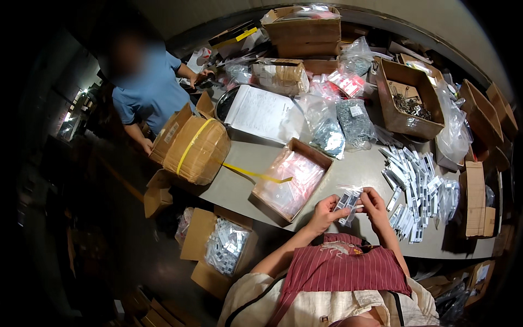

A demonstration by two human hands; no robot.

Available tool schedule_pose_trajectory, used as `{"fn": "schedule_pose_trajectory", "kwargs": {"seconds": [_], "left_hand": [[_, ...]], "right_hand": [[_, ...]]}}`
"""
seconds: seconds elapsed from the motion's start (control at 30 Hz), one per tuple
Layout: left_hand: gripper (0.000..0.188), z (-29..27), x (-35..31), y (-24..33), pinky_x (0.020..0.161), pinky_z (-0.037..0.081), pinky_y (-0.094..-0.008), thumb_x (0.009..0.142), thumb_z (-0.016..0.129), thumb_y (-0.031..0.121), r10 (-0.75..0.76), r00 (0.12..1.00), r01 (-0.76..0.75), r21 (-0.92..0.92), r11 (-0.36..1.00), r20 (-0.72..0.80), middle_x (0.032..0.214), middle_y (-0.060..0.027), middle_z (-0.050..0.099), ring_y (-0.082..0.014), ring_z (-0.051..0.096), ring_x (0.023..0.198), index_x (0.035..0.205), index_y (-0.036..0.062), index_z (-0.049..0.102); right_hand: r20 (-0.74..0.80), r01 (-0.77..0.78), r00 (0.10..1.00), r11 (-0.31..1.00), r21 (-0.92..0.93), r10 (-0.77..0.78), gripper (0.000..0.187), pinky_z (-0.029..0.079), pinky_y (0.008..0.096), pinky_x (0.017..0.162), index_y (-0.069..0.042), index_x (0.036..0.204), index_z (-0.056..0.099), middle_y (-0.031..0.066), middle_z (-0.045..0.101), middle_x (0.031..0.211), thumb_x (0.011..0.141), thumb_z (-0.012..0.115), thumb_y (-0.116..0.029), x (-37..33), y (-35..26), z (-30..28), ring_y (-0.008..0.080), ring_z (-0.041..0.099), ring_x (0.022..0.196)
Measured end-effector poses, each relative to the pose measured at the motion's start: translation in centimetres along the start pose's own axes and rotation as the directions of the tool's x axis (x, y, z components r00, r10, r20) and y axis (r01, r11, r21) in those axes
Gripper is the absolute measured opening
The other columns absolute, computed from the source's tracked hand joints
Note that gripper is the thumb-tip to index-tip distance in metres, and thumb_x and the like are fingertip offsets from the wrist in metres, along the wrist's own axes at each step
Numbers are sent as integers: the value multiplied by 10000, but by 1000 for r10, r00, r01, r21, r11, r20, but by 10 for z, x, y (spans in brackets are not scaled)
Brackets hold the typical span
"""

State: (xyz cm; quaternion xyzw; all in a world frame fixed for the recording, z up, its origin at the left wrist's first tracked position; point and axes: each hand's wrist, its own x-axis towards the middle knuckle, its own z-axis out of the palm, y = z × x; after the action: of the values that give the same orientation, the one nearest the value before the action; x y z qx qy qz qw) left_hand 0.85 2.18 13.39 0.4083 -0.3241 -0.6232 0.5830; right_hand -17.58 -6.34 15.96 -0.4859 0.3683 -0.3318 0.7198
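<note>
A small clear bag (348, 204) of grey parts is held over the table's (357, 170) near edge, right of an open carton (310, 152). Its long axis is run away from the body, far end leaned slightly rightward. It's clamped by the left hand (325, 214); whether it's pinched by the right hand (374, 205), alongside, cannot be told.

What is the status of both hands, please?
Left hand holding small plastic bag, grey parts inside. Right hand at bag's edge. Open box near left hand, parts pile near right.
</note>
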Motion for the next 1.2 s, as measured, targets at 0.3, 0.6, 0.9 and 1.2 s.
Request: {"fn": "schedule_pose_trajectory", "kwargs": {"seconds": [0.3, 0.6, 0.9, 1.2], "left_hand": [[261, 15, -8, 29, 754, 498, -237, 959, 643, 95, 30, 999, -31, 97, 995, 19, 986, -87, 718, -107, 651, 825, 1162, -70, 633], [341, 11, -3, 1, 869, 535, -288, 1000, 563, 97, -168, 985, 156, -194, 968, -44, 1128, -138, 704, -159, 680, 967, 1283, -91, 572], [361, 12, -5, 9, 861, 531, -278, 993, 570, 100, -189, 982, 184, -248, 951, 6, 1123, -142, 696, -159, 673, 979, 1292, -102, 563], [380, 10, -3, 14, 859, 547, -304, 987, 584, 116, -209, 977, 212, -246, 946, 39, 1149, -164, 691, -186, 680, 1011, 1299, -100, 560]], "right_hand": [[-50, 112, 993, 994, 11, -111, 144, 479, 246, 707, -11, 978, 648, 5, 647, 823, 923, 701, -134, 1, 11, -6, 77, 598, 765], [-11, 79, 997, 986, 147, -78, 288, 515, 295, 844, 22, 1160, 655, 68, 698, 995, 885, 681, -60, -8, -11, -8, 140, 653, 919], [0, 108, 994, 985, 134, -109, 271, 505, 291, 880, 6, 1149, 657, 48, 692, 1031, 893, 688, -78, -11, -16, -6, 126, 634, 959], [18, 155, 988, 986, 52, -156, 224, 513, 271, 811, 6, 1141, 645, 38, 679, 1007, 982, 657, -152, -11, -16, -8, 100, 625, 913]]}}
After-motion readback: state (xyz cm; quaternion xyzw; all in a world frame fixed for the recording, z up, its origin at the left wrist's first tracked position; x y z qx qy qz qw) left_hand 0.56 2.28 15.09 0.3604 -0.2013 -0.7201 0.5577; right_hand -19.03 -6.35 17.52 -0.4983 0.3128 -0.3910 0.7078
